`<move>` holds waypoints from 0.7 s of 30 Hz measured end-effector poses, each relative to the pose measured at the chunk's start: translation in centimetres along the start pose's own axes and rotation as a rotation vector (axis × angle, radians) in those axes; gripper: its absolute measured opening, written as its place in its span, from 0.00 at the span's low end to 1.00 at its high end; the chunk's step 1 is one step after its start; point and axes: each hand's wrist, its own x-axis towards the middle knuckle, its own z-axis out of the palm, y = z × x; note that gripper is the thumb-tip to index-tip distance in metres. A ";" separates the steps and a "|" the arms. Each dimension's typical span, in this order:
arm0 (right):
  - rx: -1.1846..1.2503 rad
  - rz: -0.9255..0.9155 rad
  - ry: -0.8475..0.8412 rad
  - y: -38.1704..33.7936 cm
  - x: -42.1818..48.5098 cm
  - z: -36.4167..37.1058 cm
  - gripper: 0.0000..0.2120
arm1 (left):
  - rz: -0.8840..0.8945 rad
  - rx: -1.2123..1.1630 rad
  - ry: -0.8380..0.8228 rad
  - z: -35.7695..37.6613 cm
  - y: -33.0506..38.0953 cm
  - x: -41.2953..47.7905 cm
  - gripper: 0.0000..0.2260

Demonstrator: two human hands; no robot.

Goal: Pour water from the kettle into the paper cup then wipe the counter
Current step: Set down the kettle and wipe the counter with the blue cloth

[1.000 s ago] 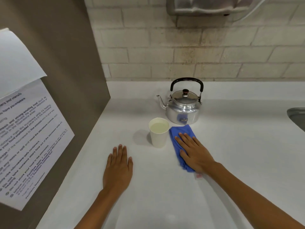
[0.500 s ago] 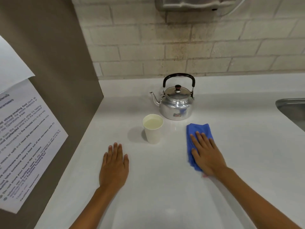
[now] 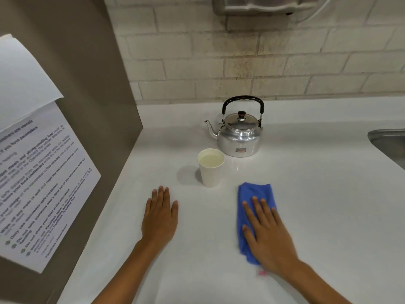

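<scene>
A shiny metal kettle [image 3: 240,139] with a black handle stands at the back of the white counter [image 3: 324,205], spout pointing left. Just in front of it, to the left, a white paper cup [image 3: 211,174] stands upright with liquid in it. My right hand [image 3: 267,235] lies flat on a folded blue cloth [image 3: 255,193], pressing it onto the counter to the right of the cup and nearer to me. My left hand [image 3: 160,218] rests palm down on the counter, fingers together, left of and below the cup, holding nothing.
A brown side panel with taped paper notices [image 3: 43,183] walls off the left. A brick wall runs along the back, with a metal fixture [image 3: 263,5] mounted high on it. A steel sink's edge [image 3: 390,141] shows at the far right.
My right hand slid the blue cloth from right beside the cup out to the right, then drew it back toward me. The left hand, cup and kettle stayed in place.
</scene>
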 end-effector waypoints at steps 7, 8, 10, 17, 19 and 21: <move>-0.027 -0.172 -0.106 -11.7 -1.1 1.2 0.30 | -0.068 -0.422 -0.087 -2.4 -1.0 -0.1 0.24; -0.021 -0.183 -0.096 -12.8 -0.4 1.4 0.29 | -0.074 -0.441 -0.064 -2.6 -1.2 -0.2 0.23; 0.007 -0.243 -0.093 -14.5 1.6 1.5 0.27 | -0.067 -0.469 -0.014 -3.1 -1.4 -0.6 0.23; 0.440 -0.294 -0.057 -12.2 5.0 1.5 0.23 | 0.030 -0.330 0.036 -1.8 0.6 -3.2 0.25; 0.455 -0.190 0.055 -7.9 4.3 1.4 0.20 | 0.004 -0.146 0.004 -0.6 1.6 -3.9 0.30; 0.380 -0.057 0.129 -3.6 4.9 0.9 0.20 | 0.002 0.015 0.008 0.1 2.4 -4.1 0.37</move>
